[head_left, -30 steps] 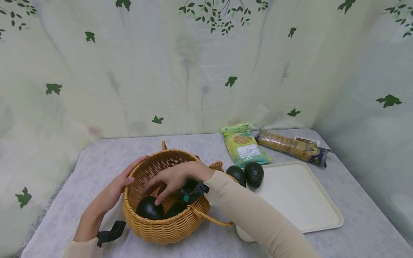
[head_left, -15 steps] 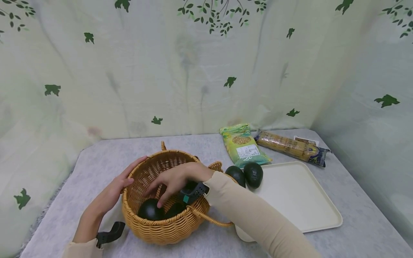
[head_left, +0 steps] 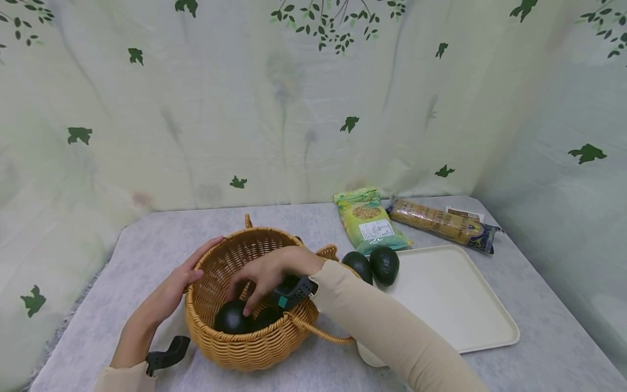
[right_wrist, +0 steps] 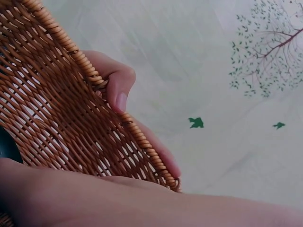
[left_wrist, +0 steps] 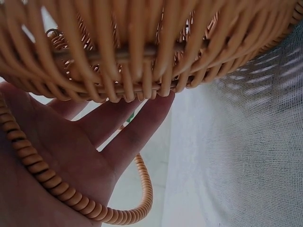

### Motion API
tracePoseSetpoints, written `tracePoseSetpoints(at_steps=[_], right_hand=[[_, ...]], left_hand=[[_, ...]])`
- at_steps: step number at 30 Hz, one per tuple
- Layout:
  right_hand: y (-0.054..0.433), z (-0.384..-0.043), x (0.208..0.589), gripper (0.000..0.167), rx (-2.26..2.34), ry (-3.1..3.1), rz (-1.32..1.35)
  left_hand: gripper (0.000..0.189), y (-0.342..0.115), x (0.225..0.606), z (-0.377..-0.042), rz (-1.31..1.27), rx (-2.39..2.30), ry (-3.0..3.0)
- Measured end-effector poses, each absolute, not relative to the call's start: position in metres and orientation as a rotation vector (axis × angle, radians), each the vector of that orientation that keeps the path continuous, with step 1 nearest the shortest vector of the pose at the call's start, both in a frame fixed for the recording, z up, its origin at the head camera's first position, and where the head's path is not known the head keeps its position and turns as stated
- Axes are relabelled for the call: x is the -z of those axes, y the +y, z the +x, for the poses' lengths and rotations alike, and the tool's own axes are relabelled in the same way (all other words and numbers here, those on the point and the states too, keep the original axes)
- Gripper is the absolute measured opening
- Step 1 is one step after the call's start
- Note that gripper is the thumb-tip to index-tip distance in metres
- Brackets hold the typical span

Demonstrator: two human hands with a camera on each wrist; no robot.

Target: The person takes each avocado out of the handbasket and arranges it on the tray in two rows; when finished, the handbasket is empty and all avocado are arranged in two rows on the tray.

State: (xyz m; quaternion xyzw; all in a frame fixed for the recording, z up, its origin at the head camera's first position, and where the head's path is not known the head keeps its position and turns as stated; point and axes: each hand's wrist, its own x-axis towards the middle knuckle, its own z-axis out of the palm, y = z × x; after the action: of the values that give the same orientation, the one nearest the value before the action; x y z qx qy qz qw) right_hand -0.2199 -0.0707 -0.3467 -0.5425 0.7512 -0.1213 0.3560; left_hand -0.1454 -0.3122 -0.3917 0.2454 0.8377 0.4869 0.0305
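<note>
Right hand (head_left: 266, 272) grasps an avocado (head_left: 231, 322) inside a wicker basket (head_left: 250, 351)

You have the basket near you on the desk (head_left: 168, 228), to the left of a pale tray (head_left: 455, 299). Your left hand (head_left: 168, 288) grips the basket's left rim, thumb hooked over the edge, fingers lying along the outside weave. Your right hand reaches inside, fingers and thumb bent around the top of the avocado, which lies low against the near wall. A second avocado (head_left: 266, 318) sits just beside it, partly under your wrist. How firmly your fingers press cannot be told.

The avocado is dark, rounded and glossy. Expect a modest weight, a skin that may slip, and flesh that could bruise if it is ripe; its firmness does not show. A hold around its widest part, with thumb and fingers on opposite sides, should be surer than a pinch near the top. The basket looks light and slightly springy, so it could tip or slide without your left hand on the rim. Its looped handle (head_left: 323, 333) hangs out on the right, beneath your right forearm, where it might snag your sleeve.

Two more avocados (head_left: 385, 265) sit together by the tray's far left corner. Behind them lie a yellow-green bag (head_left: 372, 220) and a long packet (head_left: 438, 222) that looks like pasta.
</note>
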Motion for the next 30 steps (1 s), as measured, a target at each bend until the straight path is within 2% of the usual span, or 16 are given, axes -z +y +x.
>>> tracePoseSetpoints(at_steps=[6,15,19,26,30], right_hand=[[-0.0701,-0.2196,0.3448,0.066,0.281,1.957,-1.403],[-0.0683,-0.2195,0.346,0.046,0.459,1.874,-1.395],[-0.0683,-0.2185,0.3473,0.042,0.551,1.82,-1.375],[-0.0688,-0.2183,0.3465,0.059,0.481,1.743,-1.443],[-0.0696,-0.2189,0.3455,0.056,0.469,1.747,-1.454]], left_hand=[[0.06,-0.3123,0.3916,-0.1453,0.748,-1.493,2.589],[0.06,-0.3112,0.3912,-0.1451,0.73,-1.477,2.592],[0.061,-0.3109,0.3909,-0.1448,0.721,-1.481,2.582],[0.061,-0.3112,0.3901,-0.1442,0.695,-1.497,2.56],[0.06,-0.3113,0.3892,-0.1435,0.683,-1.484,2.583]])
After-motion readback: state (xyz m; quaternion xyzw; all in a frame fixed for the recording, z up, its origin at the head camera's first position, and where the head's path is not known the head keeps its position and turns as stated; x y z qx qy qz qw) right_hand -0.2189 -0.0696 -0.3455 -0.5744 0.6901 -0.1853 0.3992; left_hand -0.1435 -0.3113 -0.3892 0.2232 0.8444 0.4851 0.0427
